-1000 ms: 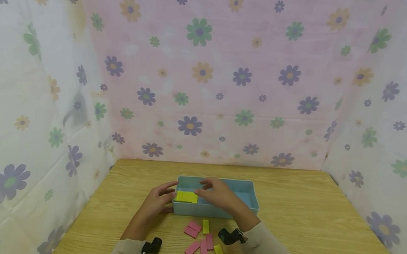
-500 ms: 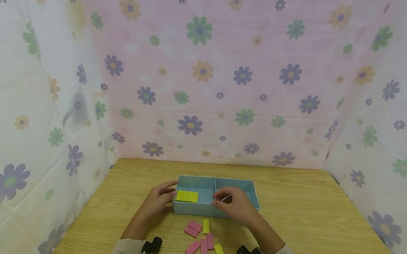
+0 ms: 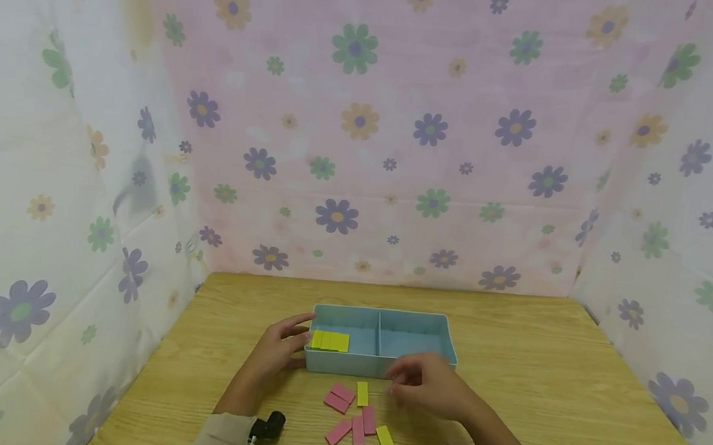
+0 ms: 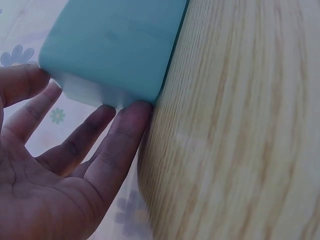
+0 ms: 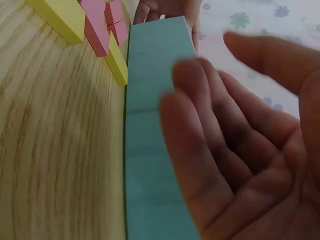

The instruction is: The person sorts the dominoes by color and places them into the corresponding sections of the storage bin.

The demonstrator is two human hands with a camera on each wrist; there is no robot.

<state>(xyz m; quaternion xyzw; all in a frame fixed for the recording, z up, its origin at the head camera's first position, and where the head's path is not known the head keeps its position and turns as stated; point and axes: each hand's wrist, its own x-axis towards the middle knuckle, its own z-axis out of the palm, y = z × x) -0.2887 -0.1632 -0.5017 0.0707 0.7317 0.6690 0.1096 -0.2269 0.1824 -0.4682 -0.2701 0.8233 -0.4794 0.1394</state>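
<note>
A light blue two-compartment box (image 3: 345, 365) stands on the table. Several yellow blocks (image 3: 330, 341) lie side by side in the front left of its left compartment. My left hand (image 3: 276, 349) touches the box's left end; in the left wrist view its fingertips (image 4: 135, 112) rest against that end wall. In front of the box's right half hovers my right hand (image 3: 431, 385), fingers loosely bent, holding nothing. Near it on the table lie two loose yellow blocks, one yellow block (image 3: 362, 393) close to the box and another yellow block (image 3: 386, 442) nearer me. Among them are several pink blocks (image 3: 338, 432).
The box's right compartment (image 3: 413, 342) shows only its bare bottom. Wood-grain table (image 3: 539, 383) extends to both sides of the box. Flower-patterned cloth (image 3: 369, 146) walls off the back and both sides.
My right hand has moved from over the left compartment, rightward and back toward me, out of the box to its front. The left hand keeps its place at the box's end.
</note>
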